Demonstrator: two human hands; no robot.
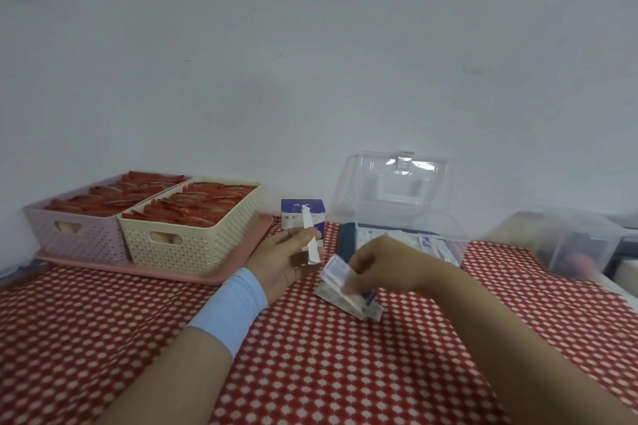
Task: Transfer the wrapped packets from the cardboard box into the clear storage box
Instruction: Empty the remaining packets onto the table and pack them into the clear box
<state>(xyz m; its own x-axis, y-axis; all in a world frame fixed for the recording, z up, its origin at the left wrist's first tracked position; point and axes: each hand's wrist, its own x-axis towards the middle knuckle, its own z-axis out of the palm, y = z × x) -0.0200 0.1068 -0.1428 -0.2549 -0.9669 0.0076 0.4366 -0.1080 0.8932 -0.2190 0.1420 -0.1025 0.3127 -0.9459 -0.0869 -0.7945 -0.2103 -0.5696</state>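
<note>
A: Far left first, what's there?
B: Two perforated baskets side by side on a pink tray. Lilac basket on the outside, cream basket touching it, both packed w/ red sachets.

A: Next over?
B: Left hand, pale blue wristband on the wrist. Palm turned inward, fingers curled, pinching a white wrapped packet.

A: Describe the packet.
B: Long, narrow, plain white paper, held approx. upright w/ a slight kink in the middle. It sticks out above and below the fingers. No print I can read.

A: Behind it?
B: Small blue-and-white carton standing upright near the wall, partly hidden by the packet.

A: And the cardboard box?
B: Cardboard box is just right of the left hand, centre of the table. Small, white w/ blue print, tilted, lower end on the red-and-white checked tablecloth. Blurred, so can't tell if its flap is open.

A: Right hand?
B: Right hand is over the box, fingers bent down and grasping its upper part.

A: Storage box?
B: Clear storage box sits behind the right hand, against the wall, hinged lid standing up. Flat white packets w/ blue print lie inside at the bottom.

A: Far right?
B: Another clear container, out of focus; contents unclear.
</note>
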